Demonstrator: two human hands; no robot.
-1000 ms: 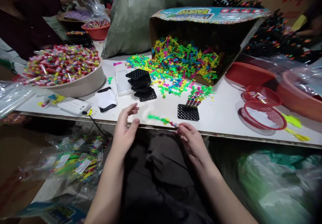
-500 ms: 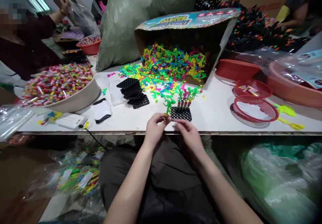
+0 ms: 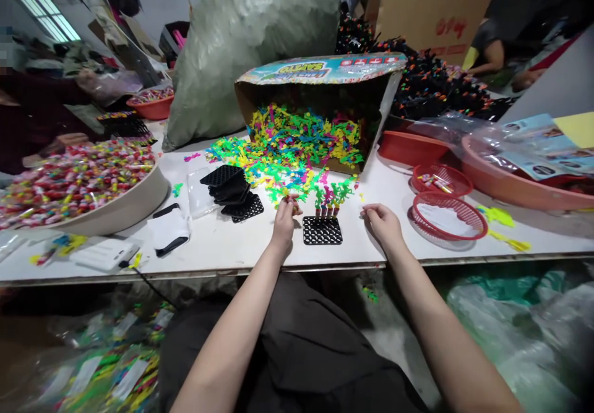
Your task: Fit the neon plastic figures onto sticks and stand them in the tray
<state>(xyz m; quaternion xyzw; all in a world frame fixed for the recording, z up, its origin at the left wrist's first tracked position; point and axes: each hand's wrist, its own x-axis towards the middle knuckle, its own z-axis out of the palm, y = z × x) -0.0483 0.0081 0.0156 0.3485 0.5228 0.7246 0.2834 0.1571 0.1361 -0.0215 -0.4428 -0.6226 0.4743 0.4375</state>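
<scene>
My left hand (image 3: 284, 224) is closed at the near edge of the loose plastic figures; its fingers are pinched, with a small reddish-yellow bit showing that I cannot make out. A black holed tray (image 3: 322, 238) lies flat between my hands. Several small red tubes (image 3: 327, 213) stand upright in its back row, topped with green and pink figures (image 3: 335, 193). To the right, my right hand (image 3: 384, 224) is above the table, fingers loosely curled and slightly apart, nothing visible in it. Bright figures (image 3: 301, 135) spill from a tipped cardboard box (image 3: 390, 94).
Stacked black trays (image 3: 227, 184) lie left of my hands, beside a phone (image 3: 171, 230) and a white power bank (image 3: 104, 253). A wide basin (image 3: 160, 187) of wrapped candies stands far left. Red baskets (image 3: 482, 227) stand right. A person's dark sleeve (image 3: 60, 101) shows at left.
My hands have parted: the left moved forward toward the figures, the right out to the right. The green figure held upright before no longer shows in my fingers. The view has shifted.
</scene>
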